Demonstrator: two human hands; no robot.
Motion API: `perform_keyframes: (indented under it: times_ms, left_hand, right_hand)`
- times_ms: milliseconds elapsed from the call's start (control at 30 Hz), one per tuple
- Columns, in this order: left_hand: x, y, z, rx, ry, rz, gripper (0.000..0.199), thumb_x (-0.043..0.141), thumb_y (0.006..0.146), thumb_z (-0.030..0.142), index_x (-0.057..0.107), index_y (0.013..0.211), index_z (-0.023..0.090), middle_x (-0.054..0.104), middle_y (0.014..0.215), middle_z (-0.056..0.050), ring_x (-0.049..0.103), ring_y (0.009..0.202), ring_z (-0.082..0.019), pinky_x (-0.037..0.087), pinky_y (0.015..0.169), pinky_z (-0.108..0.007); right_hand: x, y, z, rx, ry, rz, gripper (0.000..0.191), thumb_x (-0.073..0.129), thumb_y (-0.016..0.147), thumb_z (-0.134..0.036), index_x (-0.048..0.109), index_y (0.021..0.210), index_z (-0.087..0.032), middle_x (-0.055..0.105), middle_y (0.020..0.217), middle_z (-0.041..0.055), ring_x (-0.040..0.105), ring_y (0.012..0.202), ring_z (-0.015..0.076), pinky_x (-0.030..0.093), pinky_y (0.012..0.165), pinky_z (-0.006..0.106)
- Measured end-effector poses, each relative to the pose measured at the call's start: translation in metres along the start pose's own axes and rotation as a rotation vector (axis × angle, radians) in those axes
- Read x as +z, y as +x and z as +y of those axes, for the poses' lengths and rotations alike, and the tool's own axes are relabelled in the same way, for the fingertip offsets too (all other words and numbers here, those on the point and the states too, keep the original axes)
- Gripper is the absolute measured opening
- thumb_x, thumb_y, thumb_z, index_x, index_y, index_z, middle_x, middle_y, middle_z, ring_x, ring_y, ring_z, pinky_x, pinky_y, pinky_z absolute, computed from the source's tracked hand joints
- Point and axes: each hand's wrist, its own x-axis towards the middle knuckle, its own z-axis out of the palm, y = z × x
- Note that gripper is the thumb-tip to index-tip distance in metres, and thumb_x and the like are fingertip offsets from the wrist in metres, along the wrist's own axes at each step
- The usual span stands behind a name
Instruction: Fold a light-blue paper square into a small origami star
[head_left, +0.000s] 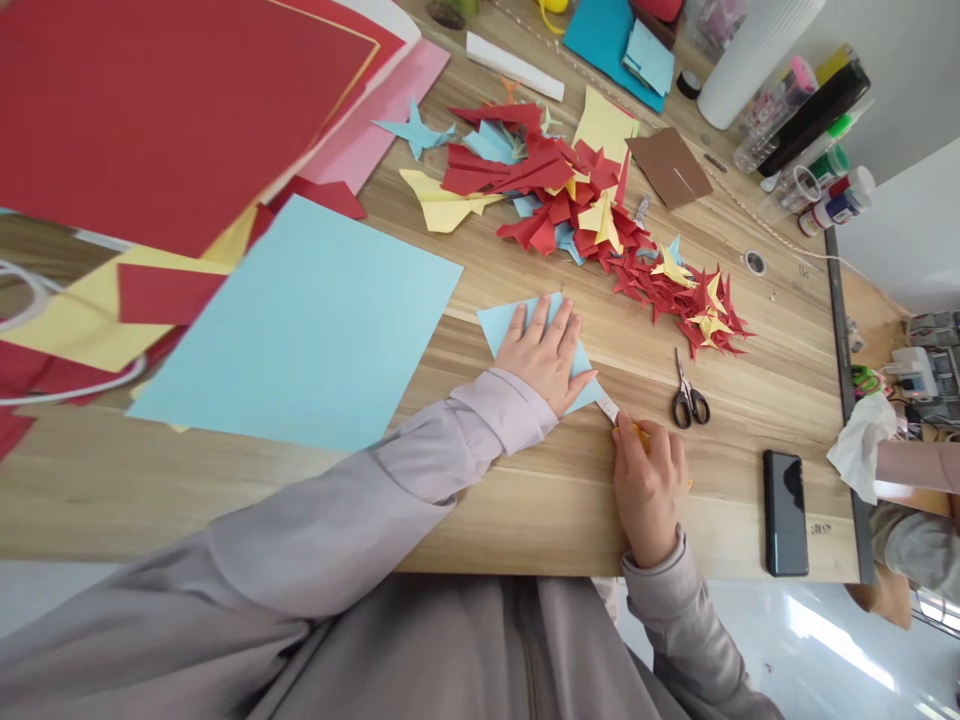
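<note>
My left hand (541,352) lies flat with fingers spread on a folded piece of light blue paper (495,320), pressing it to the table. My right hand (651,478) is wrapped round the orange handle of a utility knife (608,406). The knife's blade meets the lower right corner of the blue paper; whether it lies inside the fold I cannot tell. A large light blue sheet (307,320) rests to the left of my left hand. Black-handled scissors (690,400) lie a little beyond my right hand.
A pile of folded red, yellow and blue paper shapes (555,190) spreads across the table (525,510). Large red sheets (165,110) cover the far left. A black phone (784,512) lies at the right, near another person's sleeve (919,466). Bottles (832,208) stand at the back right.
</note>
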Motion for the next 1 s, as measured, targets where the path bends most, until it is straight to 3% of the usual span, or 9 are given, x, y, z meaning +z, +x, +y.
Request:
perform_keyframes:
  times_ms: [300,533,1000]
  left_hand:
    - [-0.006,0.004,-0.009,0.08,-0.038,-0.025,0.051,0.035,0.093,0.036,0.045,0.138,0.013,0.039,0.147,-0.014,0.029,0.138,-0.035,0.02,0.111,-0.057]
    - [0.002,0.003,-0.009,0.069,0.015,-0.003,0.065,0.039,0.091,0.043,0.036,0.14,0.001,0.029,0.15,-0.023,0.022,0.141,-0.035,0.013,0.114,-0.054]
    - [0.005,0.003,-0.01,0.071,-0.003,-0.006,0.065,0.041,0.091,0.043,0.035,0.141,0.003,0.028,0.15,-0.022,0.021,0.142,-0.035,0.011,0.114,-0.054]
  right_hand:
    - [-0.006,-0.002,0.004,-0.103,0.013,-0.042,0.026,0.053,0.091,-0.022,0.063,0.115,-0.022,0.062,0.099,0.0088,0.048,0.082,0.0188,0.039,0.074,0.031]
    - [-0.004,0.008,0.008,-0.152,0.026,-0.048,0.026,0.053,0.091,-0.025,0.063,0.115,-0.023,0.062,0.1,0.0082,0.047,0.081,0.0186,0.039,0.072,0.031]
    - [-0.001,0.005,0.0,-0.092,0.018,-0.016,0.026,0.05,0.091,-0.025,0.063,0.114,-0.021,0.059,0.093,0.0096,0.047,0.079,0.0194,0.04,0.071,0.033]
